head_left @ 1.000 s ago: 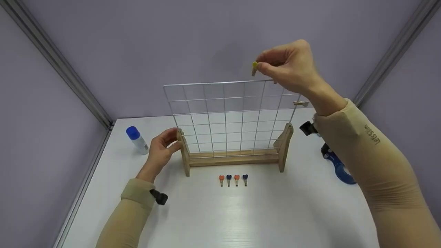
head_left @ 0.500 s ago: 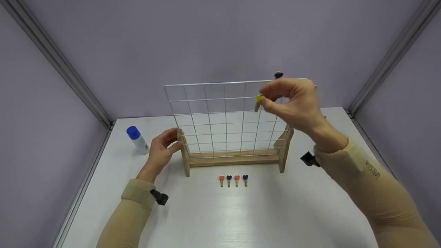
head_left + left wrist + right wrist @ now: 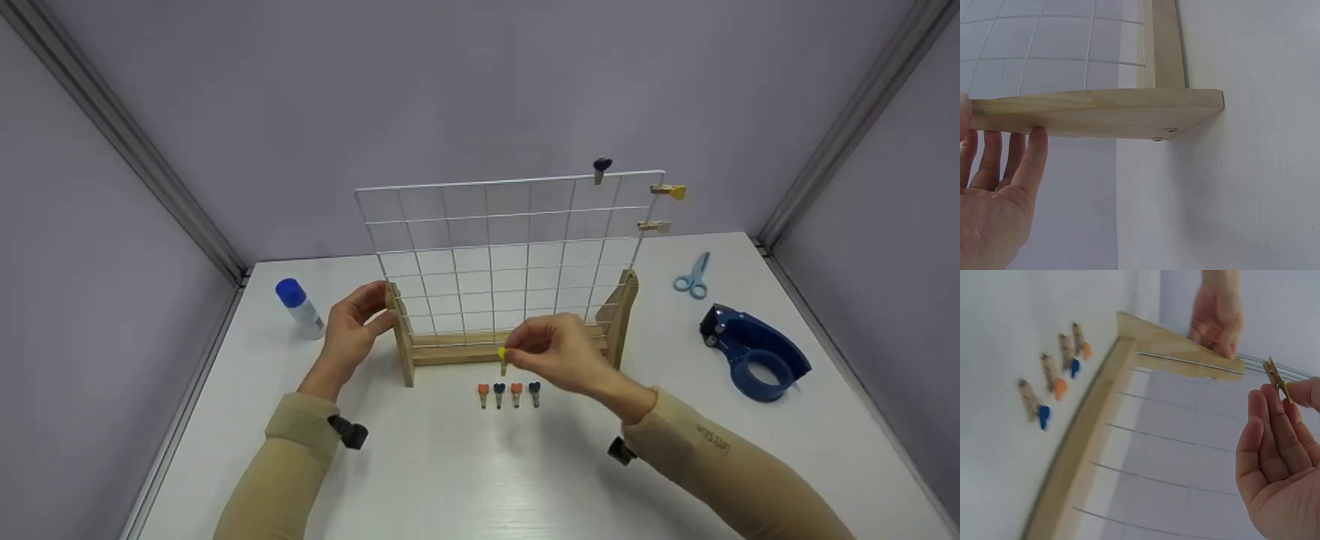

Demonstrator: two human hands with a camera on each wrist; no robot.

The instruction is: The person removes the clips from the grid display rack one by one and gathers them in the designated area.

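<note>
1. One blue-capped bottle (image 3: pixel 298 304) stands near the bench's (image 3: pixel 465 480) left edge.
2. Left hand (image 3: pixel 351 330): fingers (image 3: pixel 1027 163) curled round the left wooden upright (image 3: pixel 401 337) of the wire grid stand (image 3: pixel 495 255).
3. Four pegs (image 3: pixel 508 392) lie in a row on the bench, just in front of the stand's base.
4. Right hand (image 3: pixel 559 360): fingers (image 3: pixel 1275 427) pinched together on a yellow-headed peg (image 3: pixel 502 358), held just above that row.
5. Three pegs (image 3: pixel 660 196) sit clipped at the grid's top right corner.
6. Scissors (image 3: pixel 693 276) and a blue tape dispenser (image 3: pixel 754 361) lie toward the bench's right edge.
</note>
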